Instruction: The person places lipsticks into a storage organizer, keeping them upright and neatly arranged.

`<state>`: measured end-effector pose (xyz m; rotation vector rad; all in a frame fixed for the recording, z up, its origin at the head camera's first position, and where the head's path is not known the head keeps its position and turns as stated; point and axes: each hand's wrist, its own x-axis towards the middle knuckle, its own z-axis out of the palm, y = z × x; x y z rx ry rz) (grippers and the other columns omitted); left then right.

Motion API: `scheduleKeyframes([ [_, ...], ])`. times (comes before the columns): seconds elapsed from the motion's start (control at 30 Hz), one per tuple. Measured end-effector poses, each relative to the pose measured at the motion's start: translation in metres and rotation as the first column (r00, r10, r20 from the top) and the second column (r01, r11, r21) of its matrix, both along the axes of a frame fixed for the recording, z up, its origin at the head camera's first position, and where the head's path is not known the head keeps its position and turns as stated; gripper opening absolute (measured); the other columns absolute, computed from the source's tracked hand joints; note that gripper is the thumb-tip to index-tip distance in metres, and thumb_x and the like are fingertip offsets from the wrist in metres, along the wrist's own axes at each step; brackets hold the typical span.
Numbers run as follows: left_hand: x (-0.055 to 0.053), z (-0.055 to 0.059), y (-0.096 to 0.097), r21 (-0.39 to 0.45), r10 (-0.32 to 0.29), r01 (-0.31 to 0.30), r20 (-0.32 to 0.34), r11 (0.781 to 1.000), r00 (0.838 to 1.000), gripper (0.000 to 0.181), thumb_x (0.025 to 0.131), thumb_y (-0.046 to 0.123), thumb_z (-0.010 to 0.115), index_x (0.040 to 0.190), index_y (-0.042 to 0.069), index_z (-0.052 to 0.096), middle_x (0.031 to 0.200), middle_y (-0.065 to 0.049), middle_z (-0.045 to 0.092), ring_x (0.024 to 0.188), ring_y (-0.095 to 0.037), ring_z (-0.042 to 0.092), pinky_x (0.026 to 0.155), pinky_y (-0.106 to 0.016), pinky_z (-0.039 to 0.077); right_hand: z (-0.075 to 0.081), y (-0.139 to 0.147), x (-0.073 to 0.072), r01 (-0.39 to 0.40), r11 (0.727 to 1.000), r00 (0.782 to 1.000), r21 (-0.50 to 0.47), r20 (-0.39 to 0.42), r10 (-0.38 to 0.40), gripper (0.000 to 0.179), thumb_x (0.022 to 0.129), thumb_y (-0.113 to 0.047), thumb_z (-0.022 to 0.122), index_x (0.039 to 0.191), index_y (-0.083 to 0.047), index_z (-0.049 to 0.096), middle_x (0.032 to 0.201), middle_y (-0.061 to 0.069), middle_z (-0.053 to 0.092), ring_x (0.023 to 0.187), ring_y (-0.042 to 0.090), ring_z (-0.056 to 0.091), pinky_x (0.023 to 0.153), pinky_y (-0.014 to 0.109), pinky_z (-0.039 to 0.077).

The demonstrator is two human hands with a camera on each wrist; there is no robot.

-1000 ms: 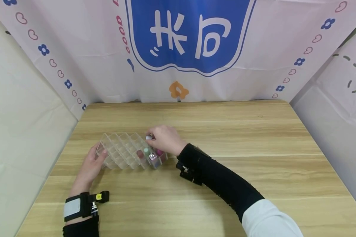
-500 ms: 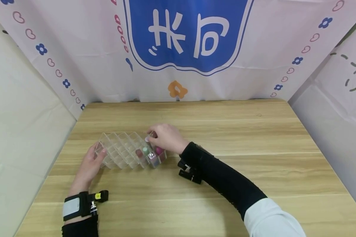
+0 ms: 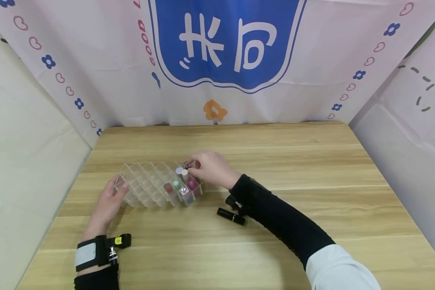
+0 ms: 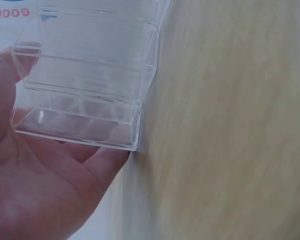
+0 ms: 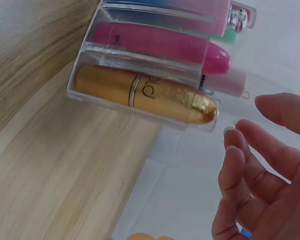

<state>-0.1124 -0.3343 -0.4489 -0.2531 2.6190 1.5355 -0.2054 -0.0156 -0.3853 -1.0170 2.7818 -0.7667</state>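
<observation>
A clear acrylic lipstick organizer [image 3: 145, 183] with diamond-shaped slots lies on the table. My left hand [image 3: 106, 203] grips its left end, thumb on one side and fingers around the other; in the left wrist view, the hand [image 4: 50, 175] cups the clear end. Over the right end hovers my right hand [image 3: 212, 169]. In the right wrist view its loosely bent fingers [image 5: 235, 170] hold nothing and are apart from a gold lipstick [image 5: 145, 95] in a corner slot. Beside it sit a magenta lipstick [image 5: 160, 47] and a pale pink tube [image 5: 227, 82].
Several other tubes fill the right-end slots, among them a green-capped one [image 3: 176, 184], a brown one [image 3: 168, 187] and one with a silver ball cap [image 3: 183, 190]. A printed cloth [image 3: 130, 96] hangs behind the wooden table [image 3: 275, 161].
My right hand has let go of a white-topped tube, which now stands in a slot, and has shifted slightly right. My left hand keeps its grip on the organizer.
</observation>
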Motion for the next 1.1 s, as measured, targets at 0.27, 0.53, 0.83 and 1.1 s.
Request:
scheduleKeyframes([
  [0.27,-0.002,-0.001,-0.001,-0.001,-0.002,0.002,0.016,1.0,1.0,0.072,0.105,0.047,0.035,0.159,0.011,0.003,0.164,-0.024,0.008,0.146,-0.054,0.014,0.11,-0.075,0.019,0.003,0.017,0.002,0.037,0.999,0.998,-0.04,0.044,-0.035,0.027,0.092,-0.029,0.068,0.114,-0.015,0.071,0.087,-0.003,0.068,0.076,0.008,0.059,0.067,0.02,0.049],
  [0.53,-0.001,-0.001,0.0,-0.002,0.0,0.0,0.029,1.0,1.0,0.074,0.104,0.049,0.034,0.158,0.009,0.004,0.164,-0.023,0.006,0.147,-0.053,0.012,0.112,-0.074,0.017,-0.003,0.036,0.005,0.015,1.0,1.0,-0.012,0.02,-0.015,0.028,0.092,-0.029,0.068,0.113,-0.011,0.071,0.089,-0.001,0.07,0.075,0.009,0.061,0.069,0.02,0.051],
  [0.83,-0.005,-0.003,0.001,-0.002,-0.006,0.006,0.028,1.0,1.0,0.075,0.104,0.05,0.035,0.159,0.011,0.002,0.164,-0.023,0.005,0.147,-0.054,0.011,0.111,-0.075,0.017,-0.006,0.061,0.004,0.004,0.998,1.0,0.057,0.005,-0.004,0.029,0.092,-0.03,0.068,0.113,-0.011,0.071,0.091,-0.001,0.071,0.08,0.011,0.063,0.073,0.025,0.053],
  [1.1,-0.004,-0.003,0.001,0.003,-0.013,0.013,0.043,1.0,0.999,0.076,0.104,0.051,0.034,0.158,0.011,-0.001,0.164,-0.024,0.002,0.146,-0.055,0.009,0.111,-0.075,0.017,-0.011,0.073,0.007,-0.039,0.992,0.999,0.12,0.007,0.039,0.026,0.09,-0.029,0.07,0.11,-0.013,0.072,0.089,-0.003,0.071,0.076,0.009,0.061,0.07,0.023,0.05],
])
